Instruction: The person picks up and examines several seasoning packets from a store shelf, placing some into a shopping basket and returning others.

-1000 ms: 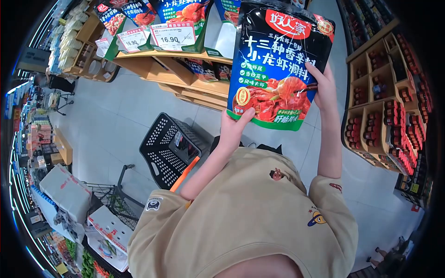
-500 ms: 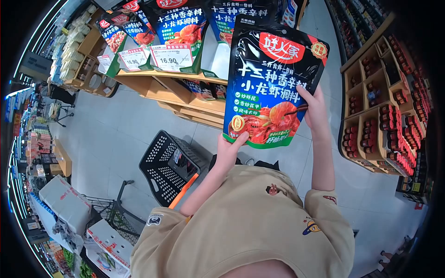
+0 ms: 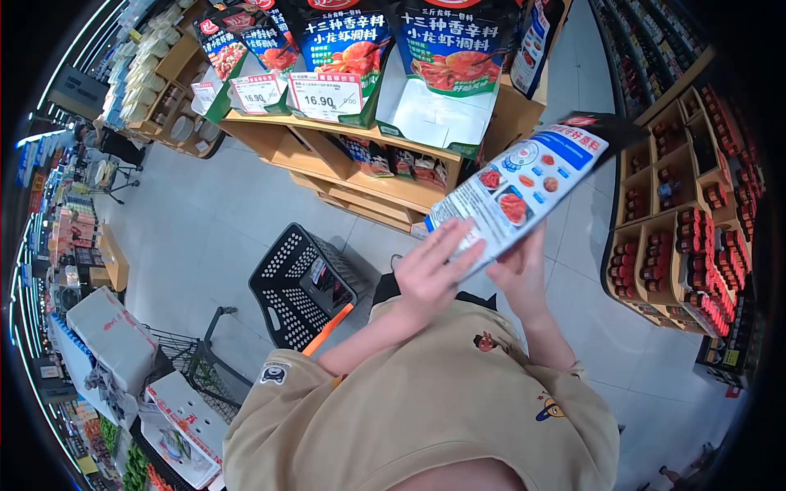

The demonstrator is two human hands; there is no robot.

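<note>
A crayfish seasoning pouch [image 3: 524, 184] is tilted in front of my chest, its white back with printed text and small food pictures facing up. My left hand [image 3: 438, 266] lies with its fingers across the pouch's lower left end, gripping it there. My right hand [image 3: 524, 274] holds the lower right edge from underneath, its fingers partly hidden behind the pouch. Beyond it, matching black-and-blue seasoning pouches [image 3: 348, 45] stand upright on a wooden display shelf [image 3: 327, 129]. Another pouch [image 3: 450, 49] stands behind a white box tray [image 3: 434, 110].
A black shopping basket [image 3: 286, 286] with an orange handle hangs by my left forearm, a dark package inside. At left are a shopping cart [image 3: 196, 360] and white boxes [image 3: 115, 340]. Shelves of red-lidded jars [image 3: 696, 245] stand at right. A price tag [image 3: 327, 96] fronts the display.
The pouch has turned from its front to its white back and tilted over, coming lower and nearer. My left hand has moved up onto it; my right hand has shifted down to its lower edge.
</note>
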